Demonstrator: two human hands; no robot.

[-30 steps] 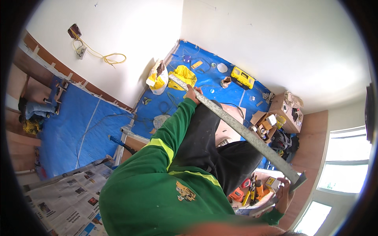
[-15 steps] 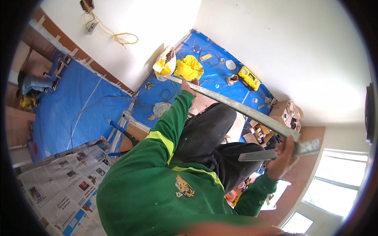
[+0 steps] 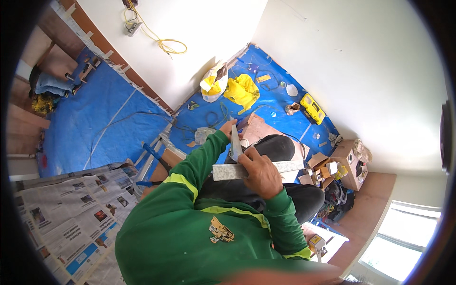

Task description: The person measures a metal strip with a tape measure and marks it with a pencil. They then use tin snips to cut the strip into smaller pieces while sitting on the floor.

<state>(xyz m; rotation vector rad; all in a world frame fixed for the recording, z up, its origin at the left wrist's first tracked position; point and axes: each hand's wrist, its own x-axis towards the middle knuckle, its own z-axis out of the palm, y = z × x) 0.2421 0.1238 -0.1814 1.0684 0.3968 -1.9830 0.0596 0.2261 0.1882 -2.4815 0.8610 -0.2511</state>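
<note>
A grey metal T-shaped bar, worn and spotted, crosses in front of my lap. Its crosspiece (image 3: 228,172) lies nearly level, and its long arm (image 3: 235,145) points away from me, strongly foreshortened. My right hand (image 3: 263,175) is closed over the place where the two parts meet. Around the long arm, farther off, my left hand (image 3: 227,129) is closed, its fingers partly hidden. Whether the two parts are fixed together cannot be made out. My knees in dark trousers (image 3: 270,147) are bent beneath the bar.
Newspaper (image 3: 71,213) covers a surface at my left, beside a metal ladder (image 3: 161,142). Blue sheeting (image 3: 109,118) covers the floor. Ahead lie a yellow cloth (image 3: 242,92), a white sack (image 3: 213,83) and a yellow-black case (image 3: 312,109). Cardboard boxes (image 3: 344,159) stand at right.
The bar has swung from stretching across to the right to pointing away from me. My right hand has moved left and inward, close to my left hand. The view has shifted slightly.
</note>
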